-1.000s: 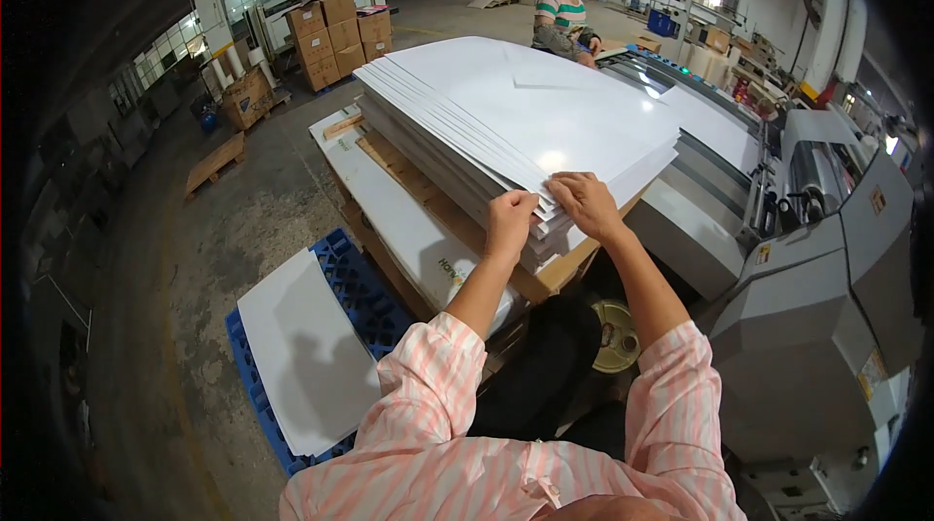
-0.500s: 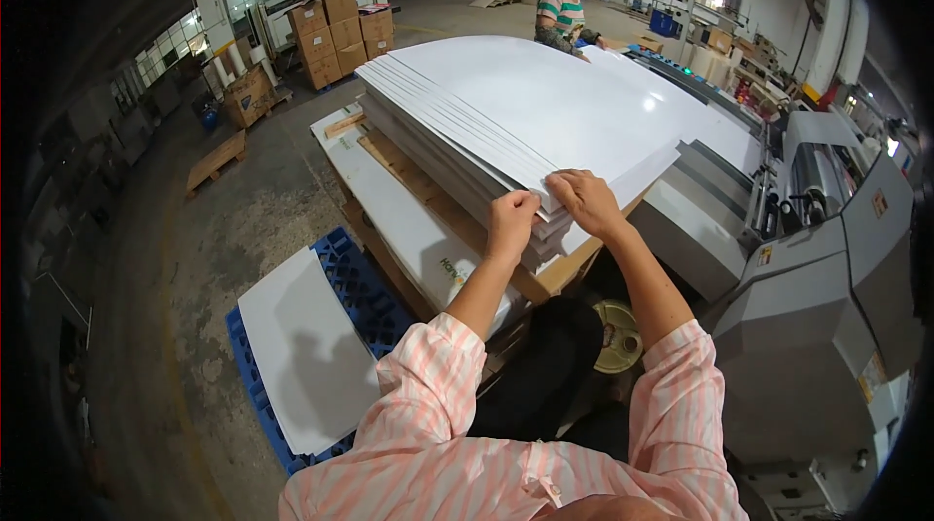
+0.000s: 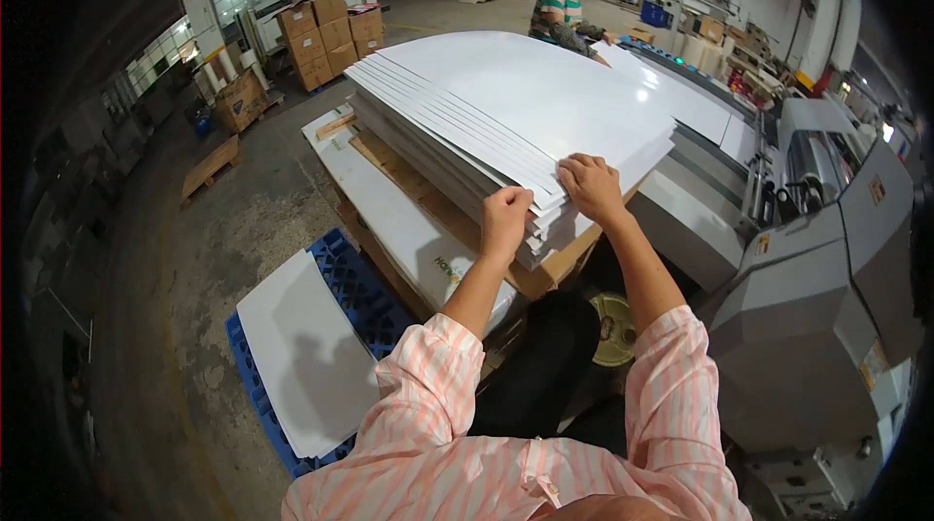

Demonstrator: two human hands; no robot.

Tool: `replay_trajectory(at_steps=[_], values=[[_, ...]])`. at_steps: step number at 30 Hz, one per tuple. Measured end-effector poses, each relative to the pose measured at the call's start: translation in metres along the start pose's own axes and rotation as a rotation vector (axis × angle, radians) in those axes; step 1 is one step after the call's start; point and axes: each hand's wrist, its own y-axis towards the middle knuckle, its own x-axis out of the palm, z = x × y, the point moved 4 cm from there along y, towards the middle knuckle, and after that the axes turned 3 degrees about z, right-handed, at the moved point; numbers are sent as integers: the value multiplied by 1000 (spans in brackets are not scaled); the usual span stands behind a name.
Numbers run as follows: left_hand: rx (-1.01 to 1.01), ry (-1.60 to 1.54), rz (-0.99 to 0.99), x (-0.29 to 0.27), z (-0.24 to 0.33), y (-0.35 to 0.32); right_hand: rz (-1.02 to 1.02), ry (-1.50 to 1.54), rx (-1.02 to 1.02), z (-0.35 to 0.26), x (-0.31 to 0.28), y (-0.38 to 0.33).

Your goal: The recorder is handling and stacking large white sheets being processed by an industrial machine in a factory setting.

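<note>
A tall stack of large white sheets (image 3: 486,83) lies in front of me, its upper sheets fanned into steps along the left side. At its near corner my left hand (image 3: 508,217) is closed, thumb and fingers pinching the sheets' edge. Just right of it, my right hand (image 3: 592,188) curls over the near edge, fingers bent on the top sheets and thumb hidden. Both hands touch the stack, a small gap between them.
The stack rests on a wooden pallet (image 3: 389,153). A grey machine (image 3: 793,297) stands close on my right. A blue plastic pallet (image 3: 341,263) with white sheets (image 3: 306,356) lies at lower left. Beyond the stack, a co-worker (image 3: 559,10) handles a sheet. Cardboard boxes (image 3: 316,39) stand far left.
My right hand has shifted slightly right along the near edge, away from my left hand. The fanned steps of the upper sheets look wider. The co-worker's arm reaches further right.
</note>
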Motion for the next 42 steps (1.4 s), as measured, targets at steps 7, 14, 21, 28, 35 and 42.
replay_trajectory(at_steps=[7, 14, 21, 28, 35, 42], values=[[24, 26, 25, -7, 6, 2, 133, 194, -90, -8, -3, -16], [34, -8, 0, -1, 1, 0, 301, 395, -117, -13, -6, -46], [17, -36, 31, -2, 3, -1, 318, 316, -176, -44, 3, -80], [29, -32, 46, -6, 3, 2, 362, 395, -122, -57, 9, -89], [98, 9, 57, 5, 0, -2, 334, 445, -18, -46, 39, -137], [44, 23, 58, -2, 7, 4, 199, 314, 9, -27, 56, -141]])
